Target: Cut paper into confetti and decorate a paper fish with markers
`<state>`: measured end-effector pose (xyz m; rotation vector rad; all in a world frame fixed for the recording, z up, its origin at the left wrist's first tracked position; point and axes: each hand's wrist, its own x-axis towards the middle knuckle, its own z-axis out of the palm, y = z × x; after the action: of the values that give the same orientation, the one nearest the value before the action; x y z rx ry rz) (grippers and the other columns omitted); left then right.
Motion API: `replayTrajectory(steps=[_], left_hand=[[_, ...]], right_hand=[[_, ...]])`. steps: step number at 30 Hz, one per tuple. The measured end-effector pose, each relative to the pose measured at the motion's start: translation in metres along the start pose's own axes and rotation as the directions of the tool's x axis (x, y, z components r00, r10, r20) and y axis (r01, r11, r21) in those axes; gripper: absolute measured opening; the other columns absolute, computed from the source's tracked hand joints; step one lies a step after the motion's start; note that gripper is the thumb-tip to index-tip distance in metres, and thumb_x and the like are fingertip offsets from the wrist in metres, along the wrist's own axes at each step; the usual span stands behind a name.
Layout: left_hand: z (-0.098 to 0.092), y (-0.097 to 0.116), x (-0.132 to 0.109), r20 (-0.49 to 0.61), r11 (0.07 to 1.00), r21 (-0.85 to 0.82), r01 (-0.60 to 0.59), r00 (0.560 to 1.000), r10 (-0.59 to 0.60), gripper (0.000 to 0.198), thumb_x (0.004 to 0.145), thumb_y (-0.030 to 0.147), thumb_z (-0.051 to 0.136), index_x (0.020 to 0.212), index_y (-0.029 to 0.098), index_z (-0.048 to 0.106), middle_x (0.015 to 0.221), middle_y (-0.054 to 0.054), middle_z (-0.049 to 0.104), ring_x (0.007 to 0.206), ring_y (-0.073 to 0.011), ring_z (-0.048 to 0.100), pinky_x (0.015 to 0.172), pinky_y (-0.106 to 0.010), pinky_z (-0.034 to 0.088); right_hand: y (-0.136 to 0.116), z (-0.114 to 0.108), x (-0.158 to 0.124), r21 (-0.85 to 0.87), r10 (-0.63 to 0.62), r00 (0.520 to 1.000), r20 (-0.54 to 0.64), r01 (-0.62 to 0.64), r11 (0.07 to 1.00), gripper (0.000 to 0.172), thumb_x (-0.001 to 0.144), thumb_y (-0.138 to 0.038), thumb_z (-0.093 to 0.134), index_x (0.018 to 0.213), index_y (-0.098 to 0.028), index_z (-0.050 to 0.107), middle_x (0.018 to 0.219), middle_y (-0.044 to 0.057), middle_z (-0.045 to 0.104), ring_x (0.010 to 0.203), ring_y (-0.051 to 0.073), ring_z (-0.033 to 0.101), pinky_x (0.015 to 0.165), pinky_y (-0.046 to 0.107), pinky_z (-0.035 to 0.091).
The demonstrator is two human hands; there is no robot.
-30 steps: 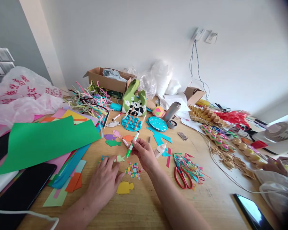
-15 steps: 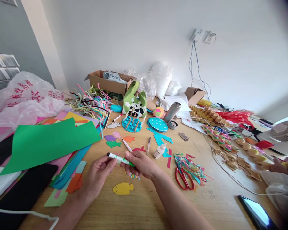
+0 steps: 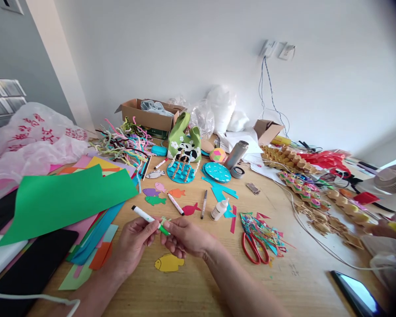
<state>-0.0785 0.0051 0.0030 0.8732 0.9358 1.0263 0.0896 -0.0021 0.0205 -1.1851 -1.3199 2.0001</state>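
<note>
Both hands hold a white marker (image 3: 142,214) with a green cap and a black end. My left hand (image 3: 135,240) pinches its white barrel, while my right hand (image 3: 186,235) has its fingers closed at the green cap. Whether cap and barrel are apart is hidden by the fingers. Below the hands lies a yellow paper fish (image 3: 169,263). Beyond them are a red paper fish (image 3: 191,208), a green one (image 3: 156,200), a purple one (image 3: 151,192), an orange one (image 3: 177,193) and a red-capped marker (image 3: 176,204).
A white glue bottle (image 3: 219,209) and a thin pen (image 3: 203,204) stand and lie to the right, near red-handled scissors (image 3: 254,250) and paper scraps (image 3: 267,235). Coloured paper sheets (image 3: 69,193) cover the left. A phone (image 3: 354,293) lies at the front right.
My left hand has shifted along the marker to its white barrel, and the black end now sticks out further up and left. My right hand has slid to the green cap.
</note>
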Motion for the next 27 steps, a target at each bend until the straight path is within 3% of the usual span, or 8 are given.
replayTrajectory(steps=[3,5,7,9,13,18,22,27], left_hand=[[0.000,-0.002,0.003,-0.070,0.999,-0.049,-0.019,0.997,0.015,0.033,0.055,0.046,0.084,0.065,0.018,0.071,0.053,0.003,0.054,0.049,-0.0076,0.039,0.046,-0.020,0.031],[0.001,-0.002,0.005,-0.103,0.997,-0.071,-0.020,0.995,0.013,0.035,0.052,0.047,0.086,0.064,0.017,0.071,0.051,0.003,0.053,0.049,-0.0070,0.037,0.046,-0.019,0.030],[0.001,-0.001,0.006,-0.118,0.995,-0.098,-0.003,0.993,-0.008,0.037,0.048,0.048,0.087,0.064,0.018,0.073,0.052,0.002,0.055,0.050,-0.0073,0.040,0.047,-0.019,0.032],[0.002,0.000,0.006,-0.119,0.992,-0.122,0.011,0.993,-0.025,0.038,0.045,0.048,0.089,0.066,0.019,0.074,0.053,0.002,0.056,0.051,-0.0075,0.041,0.047,-0.019,0.032],[0.002,0.001,0.005,-0.100,0.992,-0.122,0.012,0.995,-0.024,0.036,0.048,0.047,0.088,0.066,0.018,0.075,0.047,0.004,0.047,0.048,-0.0065,0.035,0.045,-0.019,0.029],[0.000,-0.001,0.005,-0.123,0.991,-0.132,0.013,0.992,-0.029,0.035,0.047,0.046,0.088,0.067,0.020,0.076,0.054,0.001,0.056,0.051,-0.0073,0.040,0.047,-0.019,0.033],[-0.002,-0.003,0.006,-0.102,0.994,-0.105,0.003,0.995,-0.014,0.031,0.051,0.046,0.086,0.068,0.022,0.077,0.052,0.002,0.051,0.050,-0.0079,0.039,0.046,-0.019,0.033],[-0.002,-0.004,0.007,-0.093,0.996,-0.085,-0.007,0.996,-0.001,0.029,0.053,0.047,0.085,0.068,0.023,0.077,0.056,0.001,0.055,0.052,-0.0088,0.041,0.047,-0.020,0.035]], right_hand=[[-0.001,0.013,-0.002,-0.287,-0.141,0.965,-0.223,0.073,0.955,0.045,0.088,-0.060,0.050,0.072,-0.019,0.051,0.055,-0.004,0.052,0.039,0.007,0.047,0.037,0.018,0.034],[-0.003,0.020,-0.004,-0.512,-0.312,0.884,-0.347,0.100,0.853,0.039,0.089,-0.052,0.055,0.070,-0.019,0.049,0.058,-0.002,0.054,0.045,0.008,0.050,0.043,0.019,0.035],[-0.004,0.023,-0.004,-0.580,-0.402,0.823,-0.402,0.112,0.807,0.040,0.082,-0.054,0.064,0.070,-0.019,0.048,0.061,-0.002,0.054,0.051,0.009,0.051,0.046,0.019,0.036],[-0.004,0.023,-0.003,-0.438,-0.332,0.862,-0.384,0.147,0.887,0.049,0.075,-0.066,0.065,0.074,-0.019,0.049,0.064,-0.001,0.054,0.053,0.011,0.054,0.045,0.020,0.040],[-0.002,0.020,0.002,-0.034,-0.132,0.974,-0.185,0.128,0.991,0.065,0.073,-0.083,0.047,0.078,-0.018,0.050,0.065,0.000,0.057,0.048,0.011,0.057,0.040,0.022,0.046],[0.000,0.022,0.005,-0.029,-0.182,0.914,-0.362,0.185,0.982,0.066,0.053,-0.070,0.078,0.082,-0.018,0.049,0.064,-0.005,0.055,0.050,0.008,0.055,0.042,0.020,0.050],[0.000,0.022,0.004,0.121,-0.055,0.980,-0.193,0.080,0.989,0.069,0.067,-0.084,0.051,0.079,-0.016,0.052,0.058,-0.001,0.058,0.043,0.010,0.055,0.036,0.020,0.045],[0.000,0.021,0.004,0.075,-0.129,0.942,-0.309,0.159,0.984,0.066,0.051,-0.067,0.080,0.081,-0.018,0.049,0.063,-0.005,0.058,0.047,0.008,0.055,0.039,0.019,0.047]])
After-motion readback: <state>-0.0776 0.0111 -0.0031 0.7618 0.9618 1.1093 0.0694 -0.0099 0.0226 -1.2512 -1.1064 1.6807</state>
